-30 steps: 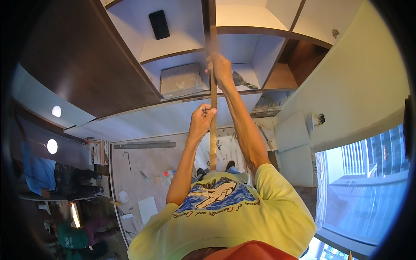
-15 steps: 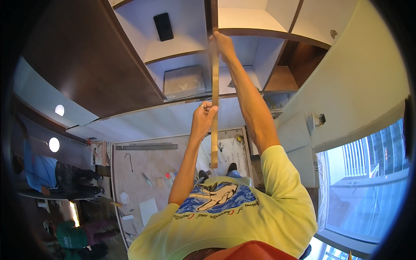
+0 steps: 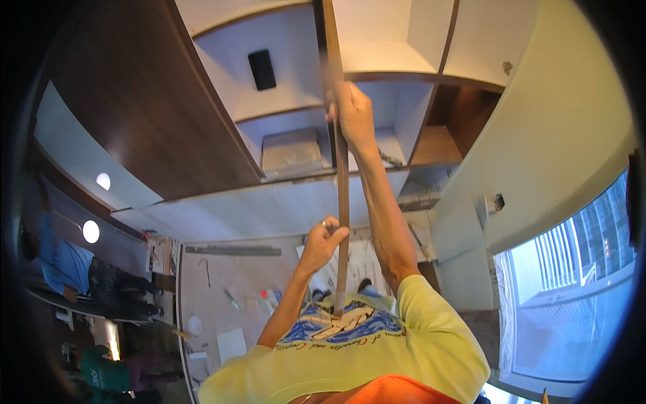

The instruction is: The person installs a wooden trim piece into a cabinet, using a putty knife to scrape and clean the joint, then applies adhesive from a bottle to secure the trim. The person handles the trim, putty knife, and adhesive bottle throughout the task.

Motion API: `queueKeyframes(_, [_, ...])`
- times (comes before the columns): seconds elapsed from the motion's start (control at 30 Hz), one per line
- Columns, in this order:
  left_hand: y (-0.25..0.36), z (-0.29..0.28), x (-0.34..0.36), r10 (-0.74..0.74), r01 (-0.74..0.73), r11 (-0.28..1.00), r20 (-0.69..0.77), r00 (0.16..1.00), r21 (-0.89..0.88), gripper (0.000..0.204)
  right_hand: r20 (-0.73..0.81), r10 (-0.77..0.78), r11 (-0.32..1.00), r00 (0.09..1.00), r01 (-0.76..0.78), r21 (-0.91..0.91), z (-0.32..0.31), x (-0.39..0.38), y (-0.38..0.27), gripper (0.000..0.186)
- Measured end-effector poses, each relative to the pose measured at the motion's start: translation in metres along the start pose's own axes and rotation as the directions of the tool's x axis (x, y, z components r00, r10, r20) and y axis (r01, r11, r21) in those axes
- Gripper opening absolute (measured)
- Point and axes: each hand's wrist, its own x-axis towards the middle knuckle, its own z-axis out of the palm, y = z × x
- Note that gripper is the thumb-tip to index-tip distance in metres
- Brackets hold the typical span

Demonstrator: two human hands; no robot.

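A long, narrow wooden strip [image 3: 344,188] runs from the top of the view down toward my shirt, in front of a cabinet divider. Its visible side is dark brown. Higher up, my right hand [image 3: 355,116] is closed round the strip, its fingertips blurred. Lower down, my left hand [image 3: 321,246] pinches the strip between thumb and fingers; a ring shows on one finger. The strip's lower end is close to my shirt front, and its upper end passes out of view. Behind it stands a cabinet [image 3: 383,77] with pale compartments and dark brown edging.
A black phone [image 3: 262,69] lies in an upper-left compartment, a cardboard box [image 3: 291,151] in the one below. Grey strips [image 3: 232,251], a white panel [image 3: 231,345] and small tools lie on the floor. Two people, one in a blue shirt [image 3: 66,259], are at the left; a window [image 3: 572,303] is at the right.
Both hands and the strip have moved down toward my body. The strip has turned, so its dark face shows instead of the lighter wood edge.
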Motion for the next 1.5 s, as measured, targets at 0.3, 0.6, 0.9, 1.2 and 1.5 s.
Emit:
queueKeyframes(0.3, [0.003, -0.016, -0.026, 0.107, -0.104, 0.993, -0.076, 0.991, 0.049, 0.010, 0.097, 0.209, 0.937, 0.973, -0.170, -0.306, -0.036, 0.074, 0.019, 0.064])
queueKeyframes(0.6, [-0.010, -0.011, -0.021, 0.170, -0.159, 0.982, -0.114, 0.979, 0.103, 0.008, 0.100, 0.037, 0.989, 0.994, -0.022, -0.145, 0.002, 0.247, 0.008, 0.042])
queueKeyframes(0.9, [-0.008, -0.018, -0.029, 0.118, -0.092, 0.972, -0.112, 0.987, 0.215, 0.015, 0.007, -0.192, 0.977, 0.981, 0.192, -0.090, 0.022, 0.209, -0.016, 0.032])
queueKeyframes(1.2, [-0.059, -0.038, -0.030, 0.015, -0.005, 0.972, -0.041, 0.999, 0.236, 0.014, 0.029, -0.268, 0.962, 0.963, 0.266, 0.053, 0.048, 0.103, -0.099, 0.033])
queueKeyframes(1.5, [-0.068, -0.075, -0.003, -0.018, 0.013, 0.980, 0.025, 1.000, 0.200, 0.025, 0.067, -0.297, 0.952, 0.953, 0.289, 0.104, 0.058, 0.078, -0.144, 0.030])
